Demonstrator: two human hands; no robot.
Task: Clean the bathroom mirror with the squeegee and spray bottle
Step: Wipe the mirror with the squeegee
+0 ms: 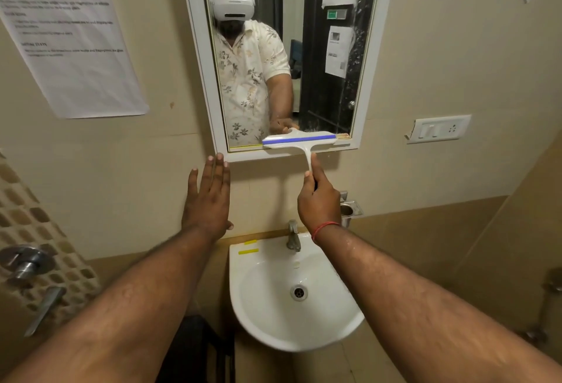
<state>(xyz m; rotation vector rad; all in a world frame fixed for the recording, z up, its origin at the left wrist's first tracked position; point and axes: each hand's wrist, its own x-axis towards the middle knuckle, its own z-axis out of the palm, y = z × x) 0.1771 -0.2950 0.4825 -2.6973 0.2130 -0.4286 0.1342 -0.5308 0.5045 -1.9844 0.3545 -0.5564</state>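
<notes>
A white-framed mirror (322, 57) hangs on the beige wall above the sink. A white squeegee (299, 141) with a blue blade strip lies against the mirror's bottom edge, right of centre. My right hand (317, 200) grips its thin white handle from below. My left hand (208, 197) is flat with straight fingers on the wall just below the mirror's lower left corner. Water droplets streak the right part of the glass. No spray bottle is in view.
A white sink (243, 315) with a metal tap (293, 235) stands below my hands. A metal cup holder (349, 209) sits right of the tap. A switch plate (438, 128) is on the right wall, a paper notice (70, 36) on the left.
</notes>
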